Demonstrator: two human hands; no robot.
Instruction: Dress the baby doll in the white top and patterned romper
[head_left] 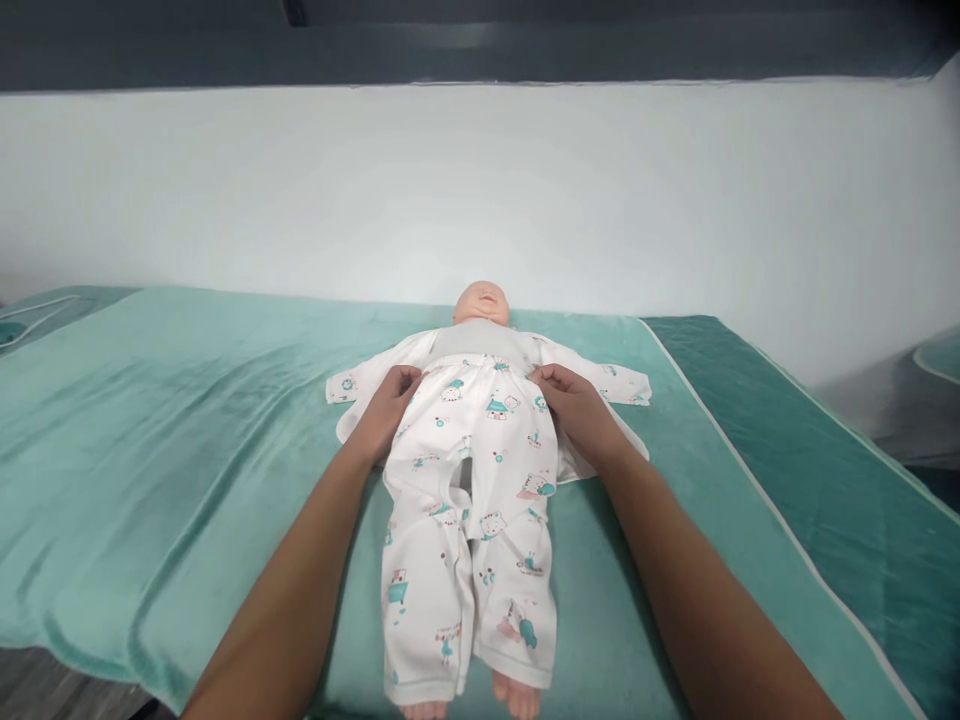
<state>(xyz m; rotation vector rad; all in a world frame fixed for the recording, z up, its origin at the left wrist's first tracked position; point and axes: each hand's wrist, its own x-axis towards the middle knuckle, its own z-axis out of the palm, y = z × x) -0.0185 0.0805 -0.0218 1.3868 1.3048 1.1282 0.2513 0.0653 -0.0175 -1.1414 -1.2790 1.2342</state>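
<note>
A baby doll (481, 302) lies on its back with its head at the far side and its feet toward me. It wears white printed trousers (491, 450), pulled up over the lower part of its grey-white torso. A white shirt (619, 382) lies spread open under it, sleeves out to both sides. My left hand (390, 405) pinches the trousers' waistband at the left edge. On the right edge of the same waistband, my right hand (576, 408) is closed with thumb and fingers together. The doll's toes show below the cuffs.
Under the doll is a light green blanket (187, 420), wrinkled on the left. A darker green strip (810, 450) with pale piping runs along the right. A white wall (300, 190) rises right behind the bed.
</note>
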